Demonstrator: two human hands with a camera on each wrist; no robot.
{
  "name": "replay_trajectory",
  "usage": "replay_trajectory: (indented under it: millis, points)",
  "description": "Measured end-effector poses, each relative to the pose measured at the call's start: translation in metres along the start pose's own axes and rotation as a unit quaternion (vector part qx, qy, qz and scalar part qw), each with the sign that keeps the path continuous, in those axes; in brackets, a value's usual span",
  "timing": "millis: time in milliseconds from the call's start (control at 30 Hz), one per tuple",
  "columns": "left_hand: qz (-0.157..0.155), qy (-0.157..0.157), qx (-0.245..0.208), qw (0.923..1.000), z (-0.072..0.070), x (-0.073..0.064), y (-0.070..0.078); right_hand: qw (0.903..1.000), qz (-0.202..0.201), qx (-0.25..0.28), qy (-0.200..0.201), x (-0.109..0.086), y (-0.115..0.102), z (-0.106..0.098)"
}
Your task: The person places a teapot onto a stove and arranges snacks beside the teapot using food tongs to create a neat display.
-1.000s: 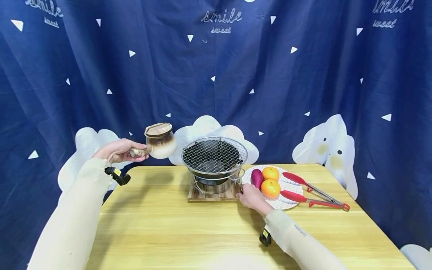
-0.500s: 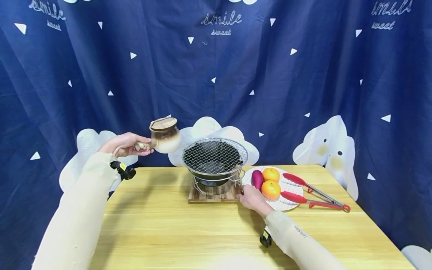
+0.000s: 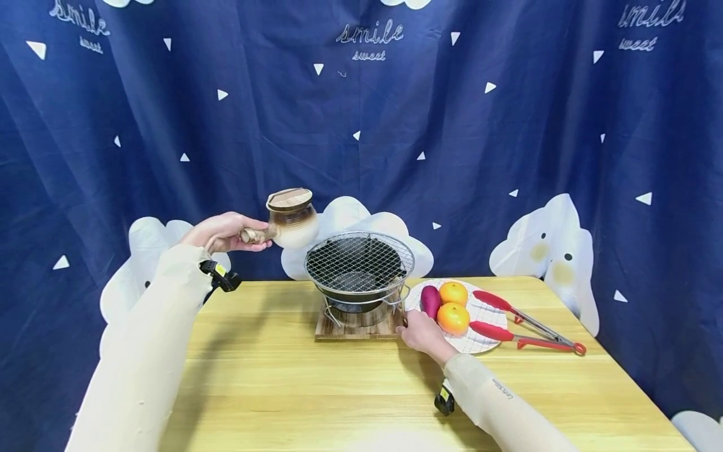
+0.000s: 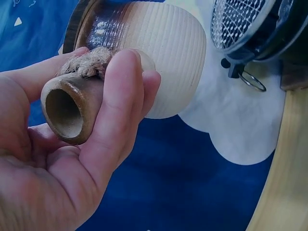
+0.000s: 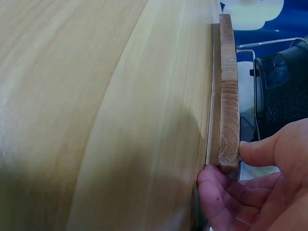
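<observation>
My left hand (image 3: 226, 231) grips the hollow side handle (image 4: 89, 98) of a ceramic teapot (image 3: 295, 227). The pot is cream below and brown above, wears a wooden lid (image 3: 290, 199), and is held in the air left of the grill. Twine wraps the handle near the body. A round wire grill rack (image 3: 356, 260) tops a black stove (image 3: 353, 306) on a square wooden board (image 3: 333, 330). At the board's near right corner is my right hand (image 3: 422, 333); in the right wrist view its thumb (image 5: 260, 151) lies on top and its fingers curl at the lower edge.
Right of the stove, a white checked plate (image 3: 480, 341) bears a purple eggplant-like piece (image 3: 430, 300) and two orange fruits (image 3: 454, 318). Red-tipped tongs (image 3: 531, 339) lie spread partly over it. A blue curtain (image 3: 361, 125) hangs behind the wooden table (image 3: 316, 389).
My left hand has carried the teapot rightward and slightly up, nearer the grill. The right hand stays at the board's corner, and the stove has not moved.
</observation>
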State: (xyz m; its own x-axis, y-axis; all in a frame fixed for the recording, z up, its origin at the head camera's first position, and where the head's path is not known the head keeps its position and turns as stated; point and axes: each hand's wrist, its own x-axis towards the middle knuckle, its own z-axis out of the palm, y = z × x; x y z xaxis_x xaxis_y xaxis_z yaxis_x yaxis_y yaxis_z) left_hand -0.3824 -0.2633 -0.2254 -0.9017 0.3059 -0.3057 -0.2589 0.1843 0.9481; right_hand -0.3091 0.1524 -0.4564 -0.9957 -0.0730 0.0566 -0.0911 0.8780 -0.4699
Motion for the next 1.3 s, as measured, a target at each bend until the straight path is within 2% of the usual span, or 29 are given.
replay_trajectory:
  millis: [300,700,933,1300]
  points:
    - [0.005,-0.004,0.009,0.9999,0.017,0.009,0.009,1.0000,0.005,0.002,0.001,0.001,0.001,0.000]
    - [0.008,-0.007,0.012,0.9999,0.037,0.027,0.017,1.0000,0.008,0.003,0.002,0.001,0.002,0.001]
    - [0.009,-0.002,0.007,0.9999,0.046,0.036,0.018,0.9999,0.012,0.006,-0.001,0.001,0.001,0.001]
    - [0.009,0.001,0.023,0.9997,0.057,0.054,0.015,0.9999,0.010,0.006,0.005,0.001,0.000,0.000]
